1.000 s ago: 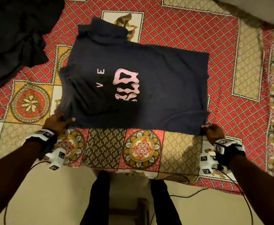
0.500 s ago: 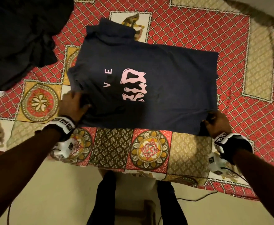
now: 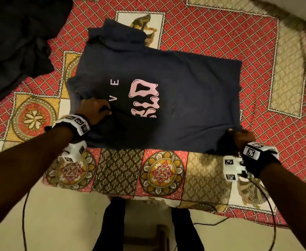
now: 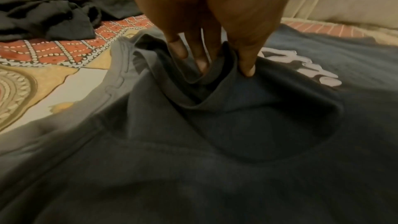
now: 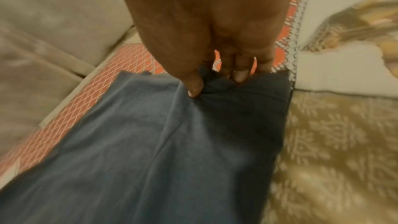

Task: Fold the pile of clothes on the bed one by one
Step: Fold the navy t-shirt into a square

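We're at the near edge of the bed (image 3: 203, 171). The navy T-shirt (image 3: 184, 98) lies flat on the patterned bedspread (image 3: 221, 38), its near side just short of the bed edge; open bedspread shows beyond its far side and off its hem end on our right.

Orientation: long axis runs left-right, collar end to our left, hem to our right, pink print (image 3: 145, 98) facing up. One sleeve (image 3: 116, 35) sticks out at the far left.

Left hand (image 3: 92, 110) sits on the shirt near the collar; in the left wrist view the thumb and fingers (image 4: 247, 67) pinch a raised fold of fabric. Right hand (image 3: 242, 137) is at the near right hem corner; the right wrist view shows thumb and fingertips (image 5: 194, 88) pinching bunched hem cloth.

Around: pile of dark clothes (image 3: 16, 42) at far left, near the collar end but apart from the shirt. A cable (image 3: 268, 211) hangs from the right wrist rig over the bed edge.
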